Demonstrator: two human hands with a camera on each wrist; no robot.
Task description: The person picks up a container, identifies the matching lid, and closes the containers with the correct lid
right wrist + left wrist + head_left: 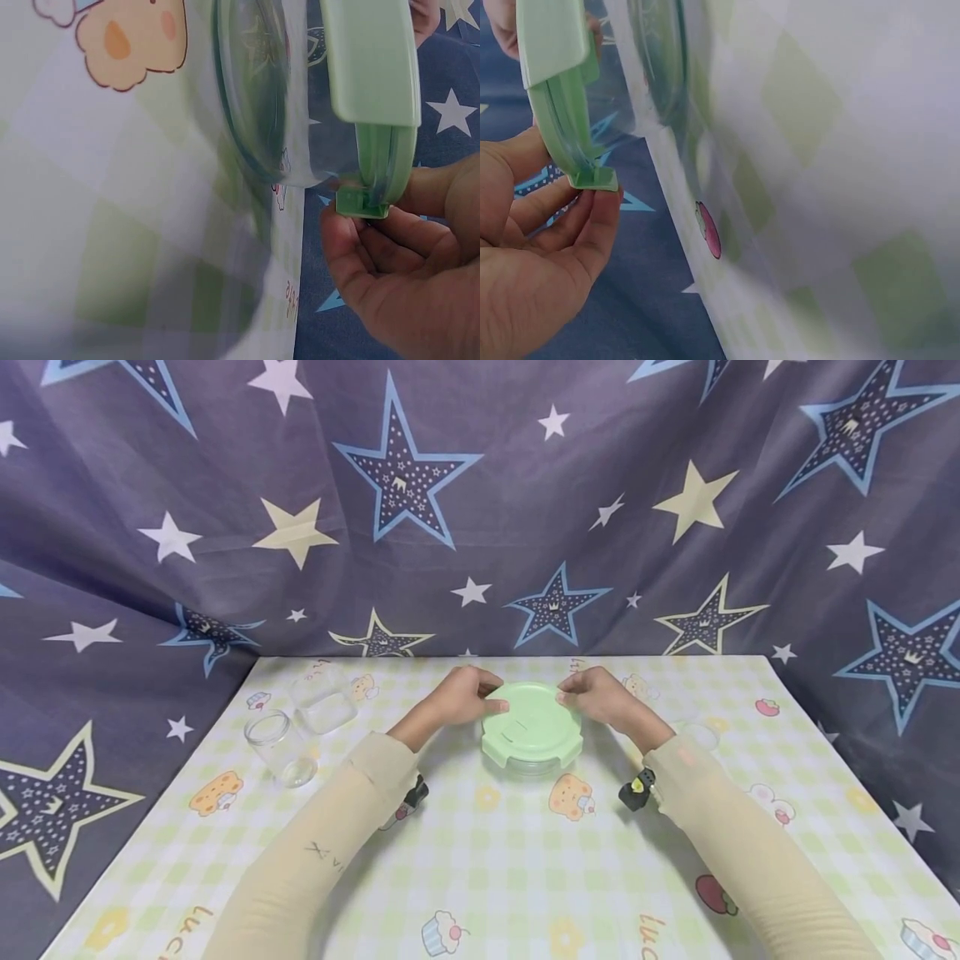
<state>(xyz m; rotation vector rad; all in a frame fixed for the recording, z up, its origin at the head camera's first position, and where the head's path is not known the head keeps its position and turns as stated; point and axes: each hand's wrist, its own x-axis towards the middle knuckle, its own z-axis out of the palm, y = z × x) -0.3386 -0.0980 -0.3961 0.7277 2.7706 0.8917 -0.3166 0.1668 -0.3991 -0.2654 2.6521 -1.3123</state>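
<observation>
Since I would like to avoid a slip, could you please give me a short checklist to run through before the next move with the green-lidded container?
1. Lid over the container: ok; the green snap-on lid covers the clear round food container.
2. Left hand placed: ok; the left hand grips the lid's left edge.
3. Right hand placed: ok; the right hand grips the opposite edge.
4. Side flaps locked: cannot tell; fingers are at the left flap and right flap, and no catch shows clearly.
5. Clear cylindrical jar out of the way: ok; it stands apart from the food container.
</observation>
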